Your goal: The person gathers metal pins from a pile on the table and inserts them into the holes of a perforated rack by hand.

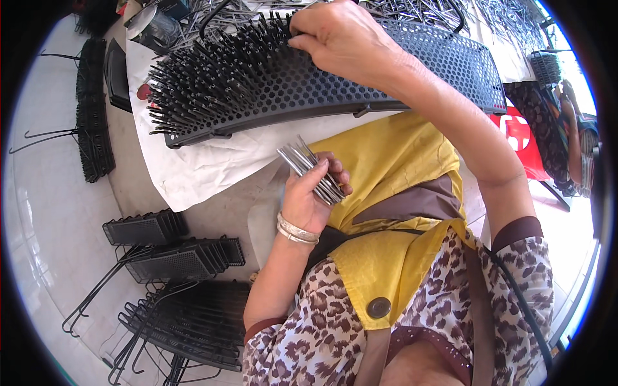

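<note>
1. The left hand (308, 196) held a bundle of metal pins (312, 170) in a closed grip, just below the perforated black tray (438, 61).
2. The right hand (344, 38) pinched shut on one black pin (293, 26) at the tray's upper edge.

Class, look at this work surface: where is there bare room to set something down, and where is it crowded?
Bare white paper lies free between the perforated black panel and the left hand holding metal pins. The pale floor left of the stacked black racks is also open. Crowded: the panel's pin-filled left half, where the right hand works, and the loose pins beyond it.
</note>
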Action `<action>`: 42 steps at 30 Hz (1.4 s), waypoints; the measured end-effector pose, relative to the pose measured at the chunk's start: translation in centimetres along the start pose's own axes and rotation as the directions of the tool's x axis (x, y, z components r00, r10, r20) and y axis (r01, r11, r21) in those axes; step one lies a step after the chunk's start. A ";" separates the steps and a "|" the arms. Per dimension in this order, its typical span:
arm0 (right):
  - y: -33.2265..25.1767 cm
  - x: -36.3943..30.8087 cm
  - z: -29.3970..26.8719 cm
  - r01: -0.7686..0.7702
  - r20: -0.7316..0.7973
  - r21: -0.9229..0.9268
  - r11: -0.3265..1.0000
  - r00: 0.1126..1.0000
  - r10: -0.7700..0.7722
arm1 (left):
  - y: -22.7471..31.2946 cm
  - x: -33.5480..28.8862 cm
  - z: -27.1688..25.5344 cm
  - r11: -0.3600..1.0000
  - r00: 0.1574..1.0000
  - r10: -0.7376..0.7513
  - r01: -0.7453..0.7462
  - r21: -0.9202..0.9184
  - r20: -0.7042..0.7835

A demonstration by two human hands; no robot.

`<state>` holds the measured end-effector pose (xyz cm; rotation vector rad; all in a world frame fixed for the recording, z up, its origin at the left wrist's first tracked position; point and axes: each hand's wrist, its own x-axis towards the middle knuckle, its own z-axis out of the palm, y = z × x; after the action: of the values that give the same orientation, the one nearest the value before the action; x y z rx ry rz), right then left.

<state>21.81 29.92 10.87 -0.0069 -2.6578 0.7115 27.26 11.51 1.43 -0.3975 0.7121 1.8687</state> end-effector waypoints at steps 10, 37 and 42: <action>0.0 0.1 0.4 0.009 0.129 -0.141 0.990 0.992 0.010 | 0.6 -0.2 0.6 0.999 1.000 -0.001 0.000 0.037 0.031; -1.5 -10.7 2.0 -0.688 0.505 0.576 0.441 0.724 0.469 | 0.0 -1.0 2.1 0.939 0.986 0.169 -0.159 0.305 -0.005; -1.7 -10.7 2.3 -0.674 0.513 0.670 0.309 0.722 0.464 | 0.5 -0.9 2.2 0.906 0.966 0.245 -0.198 0.374 -0.082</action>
<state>31.02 26.21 5.95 -0.7070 -2.1328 2.3092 27.29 12.18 3.74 -0.2017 1.2115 1.8804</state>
